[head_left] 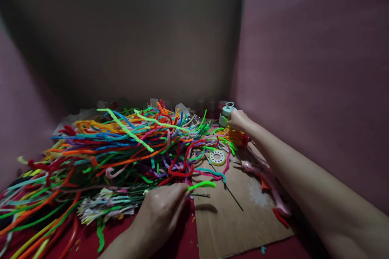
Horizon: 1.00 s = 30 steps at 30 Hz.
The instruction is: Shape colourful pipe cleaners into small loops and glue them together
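My left hand (165, 206) is closed in a pinch on a short bright green pipe cleaner (203, 185), which sticks out to the right over the cardboard. A dark wire stem (201, 195) shows just below it. Farther back, my right hand (239, 121) is curled at the side of a pale teal container (225, 117) with a ring on top. Its fingertips are mostly hidden, and I cannot make out what they hold. Below that hand lies a bundle of orange pipe cleaners (233, 134) with red and green ones about it.
A large heap of coloured pipe cleaners (121, 145) covers the left side. White-tipped stems (106, 206) lie in front of it. On the cardboard (225, 230) are a yellow-white ring spool (216, 157) and a pink glue gun (273, 186). Pink walls (316, 48) flank the workspace.
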Available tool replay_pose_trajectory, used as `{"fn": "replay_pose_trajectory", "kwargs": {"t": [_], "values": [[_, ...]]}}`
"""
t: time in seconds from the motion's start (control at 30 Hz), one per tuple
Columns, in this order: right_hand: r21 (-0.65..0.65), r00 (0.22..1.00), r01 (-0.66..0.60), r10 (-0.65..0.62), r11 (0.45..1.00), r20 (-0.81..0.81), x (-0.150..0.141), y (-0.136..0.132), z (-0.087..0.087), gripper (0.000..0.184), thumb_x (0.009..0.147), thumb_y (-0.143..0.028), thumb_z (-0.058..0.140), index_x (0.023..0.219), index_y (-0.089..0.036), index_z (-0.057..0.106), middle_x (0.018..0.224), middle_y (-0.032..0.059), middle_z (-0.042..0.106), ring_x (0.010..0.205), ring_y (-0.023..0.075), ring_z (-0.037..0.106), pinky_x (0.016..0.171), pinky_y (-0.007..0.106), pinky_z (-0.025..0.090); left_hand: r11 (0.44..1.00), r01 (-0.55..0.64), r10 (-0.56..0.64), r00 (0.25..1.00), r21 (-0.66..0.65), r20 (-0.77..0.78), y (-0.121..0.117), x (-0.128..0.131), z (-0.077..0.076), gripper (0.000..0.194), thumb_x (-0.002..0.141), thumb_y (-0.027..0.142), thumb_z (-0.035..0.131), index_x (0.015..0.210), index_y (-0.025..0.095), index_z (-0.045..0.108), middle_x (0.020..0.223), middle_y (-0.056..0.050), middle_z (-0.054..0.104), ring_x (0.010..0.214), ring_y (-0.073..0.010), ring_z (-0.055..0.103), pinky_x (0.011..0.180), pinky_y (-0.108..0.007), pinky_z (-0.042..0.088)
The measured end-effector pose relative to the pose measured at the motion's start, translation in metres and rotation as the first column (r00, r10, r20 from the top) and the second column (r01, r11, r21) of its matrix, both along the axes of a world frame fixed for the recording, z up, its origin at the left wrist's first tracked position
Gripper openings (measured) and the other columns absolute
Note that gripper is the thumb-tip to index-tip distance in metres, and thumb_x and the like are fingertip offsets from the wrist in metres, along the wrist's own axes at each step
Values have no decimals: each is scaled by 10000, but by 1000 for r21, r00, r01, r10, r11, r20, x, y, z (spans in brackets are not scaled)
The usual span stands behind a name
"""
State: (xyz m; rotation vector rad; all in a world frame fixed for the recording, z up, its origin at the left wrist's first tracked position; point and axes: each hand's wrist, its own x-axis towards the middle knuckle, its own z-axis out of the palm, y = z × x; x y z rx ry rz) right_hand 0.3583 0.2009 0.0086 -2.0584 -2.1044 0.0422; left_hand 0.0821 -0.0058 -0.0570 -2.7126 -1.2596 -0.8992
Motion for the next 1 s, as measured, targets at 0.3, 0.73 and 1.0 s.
{"fn": "replay_pose_trajectory", "kwargs": {"t": [0.3, 0.73, 1.0], "values": [[-258, 993, -114, 112, 960, -23, 10, -18, -10, 239, 638, -78, 550, 841, -121, 669, 779, 85, 670, 691, 164, 617, 542, 200, 417, 999, 5, -4, 1000, 37, -21, 0, 0, 2, 187, 872, 221, 413, 902, 197, 596, 639, -14, 621, 553, -119, 590, 537, -200, 440], [-138, 990, -137, 132, 981, -42, 10, -27, -14, 291, 585, -89, 605, 873, -125, 628, 942, 110, 628, 859, 204, 575, 619, 212, 398, 1000, 21, -21, 999, 20, -26, 0, 1, 5, 184, 873, 214, 408, 862, 199, 591, 633, -11, 617, 547, -113, 590, 517, -186, 428], [-189, 952, -152, 92, 970, -294, 23, -24, -4, 214, 588, -108, 609, 797, -133, 646, 653, -10, 588, 572, 91, 503, 486, 169, 354, 999, 24, -23, 999, 47, -28, 0, 1, 5, 185, 869, 214, 415, 891, 194, 597, 627, -14, 611, 553, -117, 590, 529, -193, 434]]}}
